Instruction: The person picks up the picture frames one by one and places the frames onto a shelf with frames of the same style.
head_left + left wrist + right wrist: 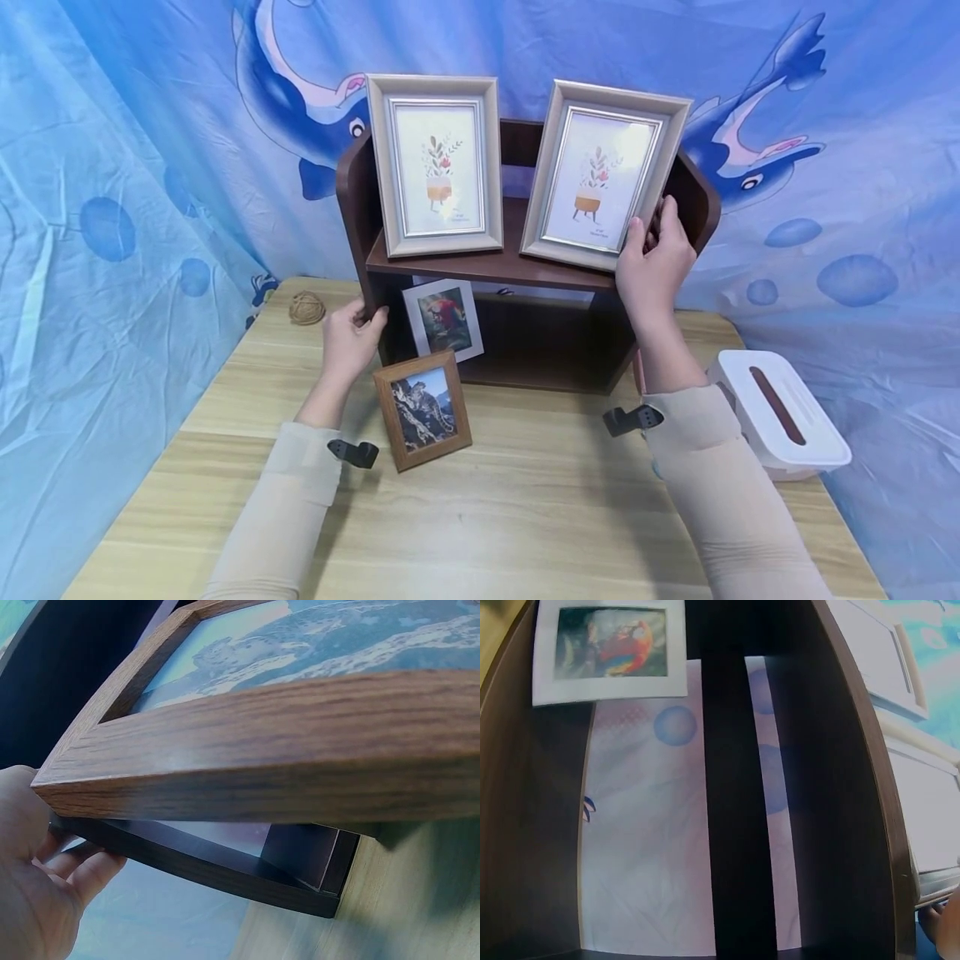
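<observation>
A dark brown two-tier shelf [514, 223] stands on the table. My left hand [348, 340] grips the front edge of its left side panel, fingers on the outer side. On the upper tier, a silver-beige picture frame [435, 167] stands upright at left. My right hand [654, 271] holds a matching picture frame [600, 179] by its lower right corner, thumb in front; this one leans to the right. Below, a white frame with a parrot picture [444, 321] stands in the lower tier. A wood-brown frame with a leopard picture [423, 410] is in front, near my left hand.
A white tissue box [813, 412] with a brown slot sits on the table's right side, beside my right forearm. A ball of twine [307, 307] lies at the back left. Blue dolphin-print cloth [855, 279] hangs behind the wooden table [525, 500].
</observation>
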Tool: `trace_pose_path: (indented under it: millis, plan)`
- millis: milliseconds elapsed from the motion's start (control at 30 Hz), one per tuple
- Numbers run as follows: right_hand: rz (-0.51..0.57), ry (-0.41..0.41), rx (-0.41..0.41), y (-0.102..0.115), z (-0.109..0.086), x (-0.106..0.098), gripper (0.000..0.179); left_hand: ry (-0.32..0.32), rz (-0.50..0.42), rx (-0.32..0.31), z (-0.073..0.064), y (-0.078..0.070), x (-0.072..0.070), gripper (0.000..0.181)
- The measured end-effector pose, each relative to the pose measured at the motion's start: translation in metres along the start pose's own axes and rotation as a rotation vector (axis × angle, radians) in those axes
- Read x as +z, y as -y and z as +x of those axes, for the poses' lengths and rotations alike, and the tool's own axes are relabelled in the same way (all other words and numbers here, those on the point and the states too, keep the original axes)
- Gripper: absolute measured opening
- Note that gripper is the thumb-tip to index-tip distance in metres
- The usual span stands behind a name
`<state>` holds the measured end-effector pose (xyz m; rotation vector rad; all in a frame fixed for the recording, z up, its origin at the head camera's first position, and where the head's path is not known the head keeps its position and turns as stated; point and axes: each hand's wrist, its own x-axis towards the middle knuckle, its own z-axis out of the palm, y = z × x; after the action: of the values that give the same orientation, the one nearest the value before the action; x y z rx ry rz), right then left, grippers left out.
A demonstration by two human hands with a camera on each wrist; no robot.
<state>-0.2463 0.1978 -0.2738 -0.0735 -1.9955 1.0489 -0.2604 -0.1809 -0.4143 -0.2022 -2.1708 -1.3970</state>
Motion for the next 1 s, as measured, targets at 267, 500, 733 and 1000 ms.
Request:
trace_pose_path:
  millis: [267, 500, 733, 1000]
  plan:
    - [0.160, -0.047, -0.126, -0.003, -0.023, -0.013, 0.047, -0.010, 0.007, 0.012, 0.001, 0.000, 0.001, 0.015]
    - [0.243, -0.095, -0.205, 0.001, -0.047, -0.029, 0.036, -0.016, 0.021, 0.021, 0.001, 0.002, 0.002, 0.015]
    - [0.313, -0.141, -0.215, 0.011, -0.075, -0.045, 0.027, -0.019, 0.024, 0.007, 0.000, 0.002, 0.001, 0.016]
    - [0.324, -0.101, -0.180, -0.014, -0.089, -0.054, 0.028, -0.015, 0.009, 0.023, 0.000, 0.003, 0.003, 0.016]
